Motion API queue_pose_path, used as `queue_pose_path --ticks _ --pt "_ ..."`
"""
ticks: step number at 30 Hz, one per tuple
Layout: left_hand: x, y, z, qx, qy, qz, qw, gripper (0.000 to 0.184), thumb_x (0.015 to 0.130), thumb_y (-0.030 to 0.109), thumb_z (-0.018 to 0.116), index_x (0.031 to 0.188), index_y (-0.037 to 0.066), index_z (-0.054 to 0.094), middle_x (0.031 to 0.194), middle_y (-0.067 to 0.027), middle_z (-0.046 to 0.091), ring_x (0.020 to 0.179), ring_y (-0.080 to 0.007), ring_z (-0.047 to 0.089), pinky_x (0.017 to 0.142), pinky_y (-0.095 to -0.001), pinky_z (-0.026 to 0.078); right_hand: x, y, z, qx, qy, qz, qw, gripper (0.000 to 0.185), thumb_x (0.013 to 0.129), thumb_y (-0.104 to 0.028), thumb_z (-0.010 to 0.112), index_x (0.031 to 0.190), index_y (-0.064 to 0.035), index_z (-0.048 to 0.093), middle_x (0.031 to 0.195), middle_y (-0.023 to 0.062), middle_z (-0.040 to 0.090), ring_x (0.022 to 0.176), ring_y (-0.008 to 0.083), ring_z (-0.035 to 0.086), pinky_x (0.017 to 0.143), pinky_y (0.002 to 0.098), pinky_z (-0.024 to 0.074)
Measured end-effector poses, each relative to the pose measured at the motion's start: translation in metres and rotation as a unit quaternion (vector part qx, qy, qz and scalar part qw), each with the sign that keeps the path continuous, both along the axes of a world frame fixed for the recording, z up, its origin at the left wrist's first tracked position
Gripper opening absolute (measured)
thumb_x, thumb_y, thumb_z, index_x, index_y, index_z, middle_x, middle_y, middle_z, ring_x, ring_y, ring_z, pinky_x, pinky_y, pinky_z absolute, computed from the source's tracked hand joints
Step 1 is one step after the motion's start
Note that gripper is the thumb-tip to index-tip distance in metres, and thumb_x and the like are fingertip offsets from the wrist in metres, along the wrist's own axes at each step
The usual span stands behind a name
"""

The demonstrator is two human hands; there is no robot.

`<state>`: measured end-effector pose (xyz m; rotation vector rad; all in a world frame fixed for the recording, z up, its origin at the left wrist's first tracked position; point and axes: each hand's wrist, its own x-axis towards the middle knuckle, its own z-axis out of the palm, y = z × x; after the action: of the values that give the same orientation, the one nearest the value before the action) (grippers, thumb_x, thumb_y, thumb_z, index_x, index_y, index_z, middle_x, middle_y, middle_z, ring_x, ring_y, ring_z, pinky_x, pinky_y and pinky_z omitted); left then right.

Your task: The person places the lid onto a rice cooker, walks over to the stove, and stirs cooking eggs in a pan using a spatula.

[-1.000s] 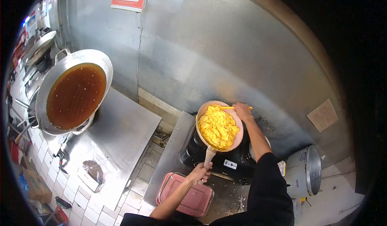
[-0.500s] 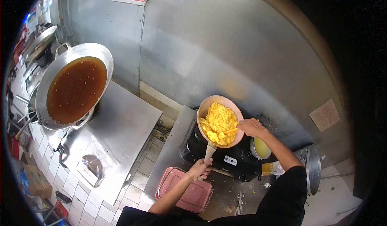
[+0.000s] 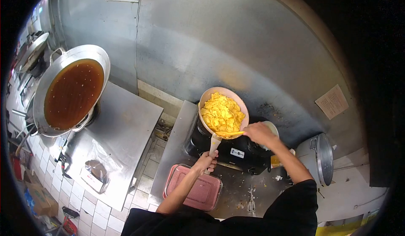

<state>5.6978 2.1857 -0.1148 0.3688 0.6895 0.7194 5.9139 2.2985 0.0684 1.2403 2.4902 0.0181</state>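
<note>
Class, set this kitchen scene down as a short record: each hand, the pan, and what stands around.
Left hand: grips the handle of the pan
Right hand: holds a yellow utensil at the pan's near side
Pan contents: lumpy yellow food
Below pan: black stove
On counter: pinkish-red container
Far left: large wok of brown liquid

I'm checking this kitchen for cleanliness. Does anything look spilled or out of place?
Yes. Loose scraps lie scattered on the metal counter around a metal utensil in front of the stove, not in any container. Dark specks also mark the wall behind it; splashes or damage, I can't tell.
</note>
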Motion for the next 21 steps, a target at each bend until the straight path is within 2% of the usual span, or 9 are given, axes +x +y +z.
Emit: queue_pose_path --ticks 2,4,6,8,11,15,16,19,21 --pt "-0.001 0.000 0.000 0.002 0.002 0.002 1.000 0.033 0.101 0.039 0.056 0.098 0.009 0.045 0.066 0.0047 0.034 0.050 -0.0047 0.028 0.041 -0.0228 0.024 -0.009 0.001 -0.052 0.022 0.015 -0.009 1.000 0.014 0.086 -0.010 0.058 0.091 -0.0042 0.070 0.091 0.0154 0.069 0.090 0.0348 0.068 0.077 0.0473 0.0532" --pt "0.000 0.001 -0.002 0.007 0.000 0.002 1.000 0.036 0.101 0.042 0.058 0.097 0.009 0.044 0.064 0.0053 0.032 0.049 -0.0050 0.027 0.041 -0.0230 0.023 -0.016 0.010 -0.112 0.120 0.058 0.040 0.990 0.020 0.086 -0.008 0.055 0.101 -0.0013 0.066 0.086 0.0155 0.068 0.087 0.0345 0.070 0.076 0.0455 0.0549" --pt "0.003 0.001 -0.009 0.004 -0.008 0.003 1.000 0.036 0.101 0.042 0.058 0.097 0.009 0.044 0.065 0.0052 0.032 0.049 -0.0050 0.027 0.041 -0.0229 0.024 -0.031 0.020 -0.127 0.153 0.028 -0.016 0.988 0.026 0.086 -0.008 0.053 0.108 -0.0022 0.065 0.095 0.0163 0.068 0.084 0.0357 0.069 0.075 0.0468 0.0550" --pt "0.002 0.003 -0.008 0.008 -0.004 0.003 1.000 0.036 0.101 0.042 0.058 0.097 0.009 0.044 0.065 0.0051 0.033 0.049 -0.0049 0.027 0.041 -0.0229 0.024 -0.032 0.038 -0.129 0.187 0.032 -0.072 0.979 0.026 0.091 -0.010 0.051 0.112 -0.0017 0.065 0.099 0.0185 0.068 0.082 0.0373 0.069 0.074 0.0470 0.0551" --pt "0.000 0.002 -0.004 0.012 0.003 0.004 1.000 0.035 0.101 0.042 0.057 0.098 0.009 0.045 0.065 0.0049 0.033 0.049 -0.0049 0.027 0.041 -0.0232 0.024 -0.021 0.047 -0.106 0.203 0.073 -0.118 0.969 0.022 0.089 -0.008 0.050 0.103 0.0004 0.065 0.092 0.0194 0.069 0.080 0.0367 0.070 0.072 0.0458 0.0561" --pt "0.002 0.000 -0.007 0.005 -0.015 0.005 1.000 0.034 0.101 0.040 0.057 0.099 0.008 0.045 0.065 0.0045 0.033 0.049 -0.0055 0.028 0.041 -0.0234 0.024 -0.003 0.042 -0.106 0.217 0.086 -0.195 0.953 0.025 0.097 -0.016 0.049 0.101 0.0016 0.067 0.097 0.0247 0.069 0.089 0.0418 0.069 0.078 0.0496 0.0543" --pt "0.002 0.002 -0.007 0.003 -0.016 0.007 1.000 0.034 0.101 0.040 0.057 0.099 0.008 0.045 0.065 0.0044 0.033 0.049 -0.0057 0.028 0.041 -0.0235 0.024 -0.007 0.037 -0.104 0.172 0.088 -0.244 0.950 0.024 0.095 -0.015 0.052 0.096 0.0022 0.068 0.095 0.0277 0.068 0.092 0.0439 0.068 0.080 0.0509 0.0536" --pt "0.000 0.001 -0.002 -0.003 -0.003 0.006 1.000 0.033 0.101 0.039 0.057 0.100 0.008 0.046 0.065 0.0043 0.033 0.049 -0.0061 0.028 0.041 -0.0236 0.024 -0.010 0.020 -0.108 0.082 0.095 -0.219 0.968 0.022 0.093 -0.015 0.055 0.091 0.0026 0.068 0.094 0.0301 0.068 0.094 0.0458 0.066 0.081 0.0517 0.0532" --pt "0.000 0.002 -0.001 0.002 -0.002 0.006 1.000 0.034 0.101 0.039 0.057 0.099 0.008 0.046 0.066 0.0042 0.034 0.050 -0.0055 0.029 0.041 -0.0233 0.024 -0.007 0.013 -0.080 0.054 0.093 -0.182 0.977 0.019 0.090 -0.011 0.059 0.095 0.0036 0.070 0.098 0.0268 0.068 0.092 0.0440 0.067 0.080 0.0515 0.0528"
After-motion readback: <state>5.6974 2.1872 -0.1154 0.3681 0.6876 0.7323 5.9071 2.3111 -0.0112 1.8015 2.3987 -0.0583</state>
